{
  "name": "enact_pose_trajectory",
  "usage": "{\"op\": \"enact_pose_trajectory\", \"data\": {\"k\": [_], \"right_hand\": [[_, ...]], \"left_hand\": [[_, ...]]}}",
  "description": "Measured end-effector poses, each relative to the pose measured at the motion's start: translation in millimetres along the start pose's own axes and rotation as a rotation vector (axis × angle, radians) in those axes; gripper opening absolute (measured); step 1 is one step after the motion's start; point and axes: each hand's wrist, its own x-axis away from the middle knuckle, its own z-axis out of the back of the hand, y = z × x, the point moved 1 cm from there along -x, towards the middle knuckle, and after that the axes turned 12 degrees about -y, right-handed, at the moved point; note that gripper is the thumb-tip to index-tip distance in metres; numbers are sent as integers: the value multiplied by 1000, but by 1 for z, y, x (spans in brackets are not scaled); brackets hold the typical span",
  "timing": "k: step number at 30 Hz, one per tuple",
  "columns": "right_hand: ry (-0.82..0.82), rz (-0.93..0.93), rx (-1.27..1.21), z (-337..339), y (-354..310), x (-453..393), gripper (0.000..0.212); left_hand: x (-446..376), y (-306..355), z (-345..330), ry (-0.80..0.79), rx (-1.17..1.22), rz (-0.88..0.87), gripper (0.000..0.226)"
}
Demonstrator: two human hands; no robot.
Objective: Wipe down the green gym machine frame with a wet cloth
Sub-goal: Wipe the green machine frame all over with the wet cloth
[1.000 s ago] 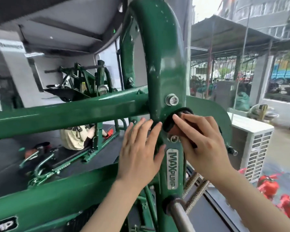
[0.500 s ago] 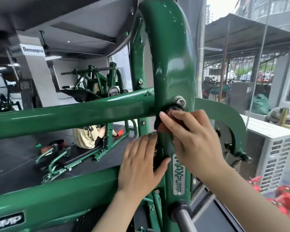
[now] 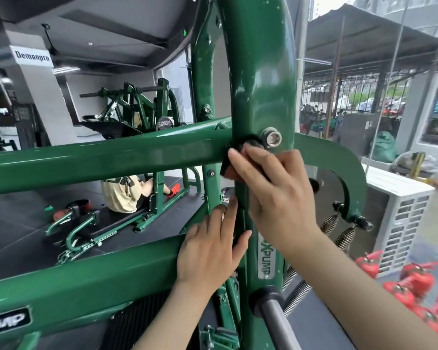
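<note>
1. Far to the left of the grip, the green horizontal bar (image 3: 99, 157) of the gym machine frame (image 3: 258, 72) runs in toward the upright post, with a lower green beam (image 3: 86, 279) beneath it.
2. Below and left of the grip, the left hand (image 3: 210, 251) lies flat on the frame where the lower beam meets the post — fingers straight and close together, thumb spread toward the post, holding nothing.
3. At the grip itself, the right hand (image 3: 276, 193) presses a dark and reddish cloth (image 3: 234, 162) against the post at its joint with the horizontal bar; the fingers curl over the cloth and cover most of it.
4. Just above and right of the grip, a silver bolt (image 3: 271, 137) sits on the post.
5. Further right and lower — coil springs (image 3: 339, 231) hang under a curved green arm (image 3: 344, 178).
</note>
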Motion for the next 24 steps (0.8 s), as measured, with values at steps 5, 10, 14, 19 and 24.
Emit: {"op": "enact_pose_trajectory", "data": {"k": [5,10,14,19,24], "right_hand": [[-35,17,-49,7,0,21,51],[150,92,-8,50,47,-68,39],[-41,414,74,50,79,-96,36],[-142,639,123,70,107,-109,35],[-124,582,56,51,98,-88,34]], "left_hand": [[-1,1,2,-17,38,13,58],[-1,-1,2,-64,100,-3,68],[-1,-2,3,-82,113,-6,71],[-1,0,-1,-57,90,-9,73],[-2,1,2,-40,76,14,72]]}}
